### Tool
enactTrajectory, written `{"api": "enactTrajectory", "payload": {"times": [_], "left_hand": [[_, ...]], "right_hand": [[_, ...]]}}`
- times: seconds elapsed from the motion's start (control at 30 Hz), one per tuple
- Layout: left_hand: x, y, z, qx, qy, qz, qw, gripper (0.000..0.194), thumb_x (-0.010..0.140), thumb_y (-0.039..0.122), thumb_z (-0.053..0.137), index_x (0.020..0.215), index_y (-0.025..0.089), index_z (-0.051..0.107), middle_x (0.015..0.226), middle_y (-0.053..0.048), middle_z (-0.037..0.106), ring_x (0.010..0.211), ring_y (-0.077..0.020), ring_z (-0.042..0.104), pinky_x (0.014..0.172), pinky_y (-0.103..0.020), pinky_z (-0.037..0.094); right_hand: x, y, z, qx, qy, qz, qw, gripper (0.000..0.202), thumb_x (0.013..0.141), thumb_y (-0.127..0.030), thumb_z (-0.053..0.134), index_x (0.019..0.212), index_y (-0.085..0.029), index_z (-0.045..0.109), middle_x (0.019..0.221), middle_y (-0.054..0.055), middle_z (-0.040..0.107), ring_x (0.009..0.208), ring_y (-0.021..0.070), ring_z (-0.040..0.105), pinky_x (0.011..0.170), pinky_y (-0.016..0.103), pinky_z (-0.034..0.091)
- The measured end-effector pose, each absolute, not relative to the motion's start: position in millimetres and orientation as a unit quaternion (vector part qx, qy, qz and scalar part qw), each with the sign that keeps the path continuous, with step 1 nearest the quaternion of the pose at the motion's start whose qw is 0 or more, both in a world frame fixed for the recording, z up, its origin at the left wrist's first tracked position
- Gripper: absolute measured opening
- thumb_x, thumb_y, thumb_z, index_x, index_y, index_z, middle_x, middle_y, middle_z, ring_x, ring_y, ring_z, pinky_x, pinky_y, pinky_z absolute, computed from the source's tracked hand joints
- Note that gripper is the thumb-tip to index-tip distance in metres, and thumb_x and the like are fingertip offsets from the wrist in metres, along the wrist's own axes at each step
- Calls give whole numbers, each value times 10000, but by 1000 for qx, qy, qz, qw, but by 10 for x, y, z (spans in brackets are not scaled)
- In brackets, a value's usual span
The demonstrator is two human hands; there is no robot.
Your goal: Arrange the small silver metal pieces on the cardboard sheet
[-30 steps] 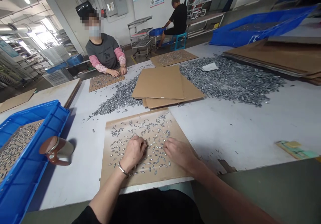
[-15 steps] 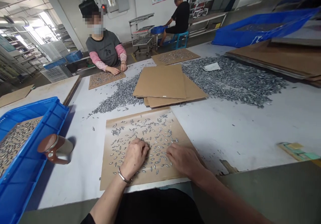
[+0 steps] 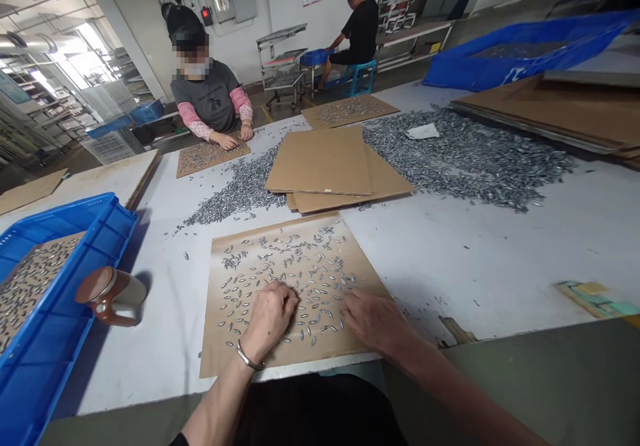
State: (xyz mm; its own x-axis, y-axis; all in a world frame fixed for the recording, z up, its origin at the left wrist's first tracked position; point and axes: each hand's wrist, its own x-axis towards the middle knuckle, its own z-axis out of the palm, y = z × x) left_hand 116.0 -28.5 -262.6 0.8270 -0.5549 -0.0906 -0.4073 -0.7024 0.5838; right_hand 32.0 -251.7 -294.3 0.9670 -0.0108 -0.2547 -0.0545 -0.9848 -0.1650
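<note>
A brown cardboard sheet [image 3: 235, 353] lies at the table's near edge, with many small silvery pieces [image 3: 314, 291] spread over it. My left hand [image 3: 273, 313], with a metal bracelet at the wrist, rests over the middle of the sheet. Its fingers are curled and pressed together, and what they hold, if anything, is hidden. Over the sheet's right part is my right hand [image 3: 370, 319], fingers bent together and slightly blurred; their tips are too small to make out. Beyond the sheet lies a heap of the same pieces [image 3: 460, 159].
Stacked cardboard [image 3: 320, 163] sits ahead. A brown-lidded mug [image 3: 117, 296] and a blue crate [image 3: 50, 306] stand at the left. Another blue tray [image 3: 450, 66] is at the far right. A masked person [image 3: 213, 99] works across the table; another sits behind.
My right hand has shifted slightly right, away from my left hand. My left hand has hardly moved. The person across the table has lowered their head a little.
</note>
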Motion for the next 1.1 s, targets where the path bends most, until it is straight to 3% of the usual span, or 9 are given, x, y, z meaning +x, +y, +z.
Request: {"api": "enactTrajectory", "payload": {"times": [0.23,0.4,0.67,1.1], "left_hand": [[1152,-398,-2679,904,-287,-125,292,255,1000,158,511,791,170,657,893,-63,676,856,-194,610,825,-314,470],[1150,-351,-2706,910,-271,-113,293,262,1012,178,506,789,170,643,897,-62,674,836,-187,600,820,-311,471],[1125,-272,-2708,909,-264,-115,301,255,1009,194,507,798,185,651,919,-60,679,864,-193,622,826,-319,482],[1088,-270,-2650,905,-271,-130,302,258,997,183,483,781,192,625,932,-68,685,886,-207,624,845,-348,502]], "right_hand": [[586,-2513,-2891,-991,-29,57,115,263,1068,-223,455,942,-191,683,1013,55,695,874,184,680,697,298,402],[743,-2404,-2932,-992,-38,75,96,268,1041,-158,452,931,-173,696,1001,74,707,901,201,680,682,304,380],[706,-2442,-2906,-989,21,99,109,275,1060,-208,435,963,-177,690,1037,70,690,894,202,679,656,311,354],[205,-2398,-2926,-979,0,85,183,252,1034,-233,487,841,-210,648,913,24,665,755,156,652,636,285,359]]}}
